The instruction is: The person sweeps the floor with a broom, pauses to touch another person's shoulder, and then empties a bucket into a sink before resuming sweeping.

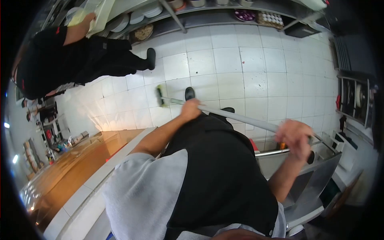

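Observation:
A long grey pole (240, 117) runs slantwise across the front of my black apron. At its far left end a brush head (161, 95) with greenish bristles rests on the white tiled floor. My left hand (191, 109) is closed around the pole's lower part, near my shoe. My right hand (295, 138) grips the upper end of the pole, its fingers slightly blurred. Both my dark shoes (190, 93) stand on the tiles beside the pole.
A person in black (80, 60) stands at the upper left by a shelf (192, 11) holding plates, purple onions (245, 15) and eggs (270, 19). A metal counter (304, 184) is at the lower right; a wooden surface (96, 156) lies left. Small debris dots the floor.

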Available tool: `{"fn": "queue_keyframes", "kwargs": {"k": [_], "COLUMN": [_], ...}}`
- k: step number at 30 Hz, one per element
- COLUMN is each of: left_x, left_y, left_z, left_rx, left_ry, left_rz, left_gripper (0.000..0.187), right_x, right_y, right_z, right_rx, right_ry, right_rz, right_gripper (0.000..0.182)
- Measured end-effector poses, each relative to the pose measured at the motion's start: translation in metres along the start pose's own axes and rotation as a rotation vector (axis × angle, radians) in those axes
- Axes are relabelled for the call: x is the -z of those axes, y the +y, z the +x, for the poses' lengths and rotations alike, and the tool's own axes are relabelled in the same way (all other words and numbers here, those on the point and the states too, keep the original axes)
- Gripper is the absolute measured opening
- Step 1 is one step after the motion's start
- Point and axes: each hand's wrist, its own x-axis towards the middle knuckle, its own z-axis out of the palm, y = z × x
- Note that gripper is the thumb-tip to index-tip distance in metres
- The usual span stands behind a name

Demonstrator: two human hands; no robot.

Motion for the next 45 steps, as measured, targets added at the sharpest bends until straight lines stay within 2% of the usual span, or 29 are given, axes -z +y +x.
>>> {"fn": "queue_keyframes", "kwargs": {"k": [1,2,3,5,6,7,9,11,13,14,15,16,17,19,20,22,23,25,26,27,29,31,32,34,36,38,40,42,45], "left_x": [0.023,0.02,0.041,0.048,0.054,0.067,0.09,0.09,0.094,0.069,0.069,0.092,0.073,0.095,0.12,0.16,0.174,0.202,0.204,0.196,0.178,0.173,0.172,0.168,0.192,0.216,0.205,0.183,0.163], "left_y": [-0.032,-0.097,-0.133,-0.252,-0.289,-0.301,-0.315,-0.324,-0.302,-0.315,-0.293,-0.244,-0.231,-0.167,-0.15,-0.115,-0.108,-0.117,-0.134,-0.158,-0.193,-0.214,-0.207,-0.182,-0.141,-0.104,-0.111,-0.129,-0.126], "left_z": [-0.008,-0.013,-0.022,-0.034,-0.035,-0.029,-0.022,-0.005,0.017,0.033,0.039,0.046,0.057,0.071,0.07,0.063,0.054,0.034,0.035,0.037,0.046,0.068,0.075,0.098,0.098,0.091,0.099,0.12,0.152], "left_rx": [0.089,0.159,0.298,0.51,0.621,0.63,0.801,0.671,0.572,0.417,0.15,0.09,0.017,-0.244,-0.245,-0.27,-0.275,-0.248,-0.254,-0.204,-0.151,-0.076,-0.072,-0.06,-0.074,-0.059,-0.064,0.094,0.061], "left_ry": [-0.009,0.059,0.095,0.098,0.101,0.099,0.098,0.226,0.187,0.108,0.127,0.059,0.203,0.419,0.428,0.164,0.169,0.211,0.22,0.28,0.329,0.329,0.335,0.354,0.356,0.35,0.361,0.344,0.353], "left_rz": [0.048,0.132,0.131,0.251,0.36,0.354,0.134,-0.004,-0.084,-0.011,-0.004,-0.038,-0.201,-0.23,-0.233,-0.431,-0.438,-0.417,-0.415,-0.403,-0.392,-0.256,-0.254,-0.378,-0.341,-0.278,-0.252,-0.218,-0.224], "left_gripper": [0.033,0.035,0.038,0.046,0.054,0.054,0.065,0.061,0.045,0.036,0.027,0.022,0.026,0.032,0.032,0.034,0.034,0.036,0.036,0.036,0.036,0.035,0.035,0.036,0.037,0.04,0.038,0.039,0.039], "right_x": [-0.021,-0.034,-0.068,-0.116,-0.146,-0.171,-0.208,-0.231,-0.241,-0.245,-0.249,-0.254,-0.258,-0.272,-0.278,-0.274,-0.273,-0.275,-0.275,-0.292,-0.309,-0.321,-0.322,-0.313,-0.299,-0.285,-0.275,-0.27,-0.254], "right_y": [0.025,0.056,0.078,0.166,0.206,0.233,0.247,0.243,0.218,0.201,0.177,0.151,0.126,0.089,0.078,0.051,0.044,0.044,0.045,0.059,0.088,0.113,0.117,0.094,0.065,0.039,0.038,0.061,0.091], "right_z": [0.028,0.048,0.071,0.098,0.108,0.117,0.135,0.154,0.163,0.167,0.171,0.175,0.179,0.18,0.18,0.19,0.194,0.209,0.215,0.213,0.225,0.232,0.235,0.241,0.246,0.246,0.256,0.26,0.26], "right_rx": [-0.125,-0.263,-0.576,-0.42,-0.377,-0.335,-0.366,-0.331,-0.303,-0.267,-0.283,-0.294,-0.247,-0.133,-0.069,0.015,0.101,0.089,0.08,0.045,-0.081,-0.063,-0.049,-0.009,0.028,0.145,0.135,0.0,0.043], "right_ry": [-0.074,-0.205,-0.184,-0.418,-0.479,-0.537,-0.589,-0.63,-0.579,-0.528,-0.484,-0.439,-0.383,-0.283,-0.231,-0.348,-0.455,-0.497,-0.531,-0.38,-0.314,-0.411,-0.512,-0.529,-0.556,-0.454,-0.474,-0.297,-0.356], "right_rz": [-0.118,-0.161,-0.119,-0.19,-0.257,-0.321,-0.391,-0.548,-0.6,-0.652,-0.639,-0.626,-0.618,-0.53,-0.451,-0.351,-0.24,-0.218,-0.189,-0.175,-0.283,-0.324,-0.364,-0.383,-0.401,-0.196,-0.196,-0.329,-0.379], "right_gripper": [0.033,0.031,0.027,0.025,0.026,0.027,0.028,0.027,0.024,0.024,0.021,0.022,0.023,0.029,0.033,0.038,0.043,0.047,0.051,0.052,0.048,0.046,0.045,0.044,0.043,0.042,0.046,0.055,0.057]}}
